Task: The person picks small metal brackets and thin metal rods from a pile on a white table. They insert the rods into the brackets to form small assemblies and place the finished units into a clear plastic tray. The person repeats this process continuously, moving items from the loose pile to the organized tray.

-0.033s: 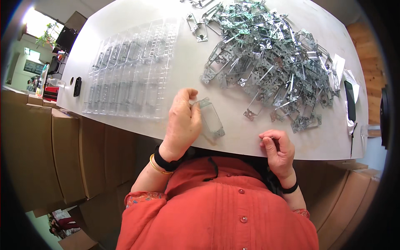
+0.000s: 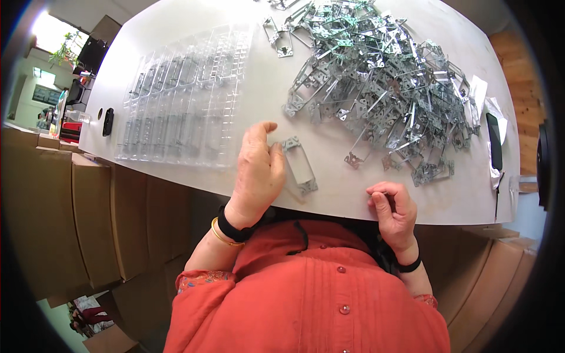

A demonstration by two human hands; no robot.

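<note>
My left hand (image 2: 259, 165) is raised over the near edge of the table, its index finger stretched out and apart from the thumb. Just right of the thumb is a thin rectangular metal bracket (image 2: 309, 184), an open frame with pierced plates at both ends. Whether the thumb still touches its upper end is hard to tell. My right hand (image 2: 394, 213) rests at the table's front edge with fingers curled and the thumb pressed to them; anything in that pinch is hidden. Beyond both hands lies a large heap of similar metal brackets (image 2: 376, 88).
Clear plastic trays (image 2: 229, 126) with rows of compartments stand on the left of the white table (image 2: 259, 88). A black object (image 2: 109, 122) lies at the left edge. At the right are a dark phone (image 2: 494, 144) and white paper. Cardboard boxes (image 2: 94, 217) line the left side.
The bracket beside my left hand has turned slightly and shows sharply, where it was blurred before. My left index finger has straightened a little. The right hand looks the same.
</note>
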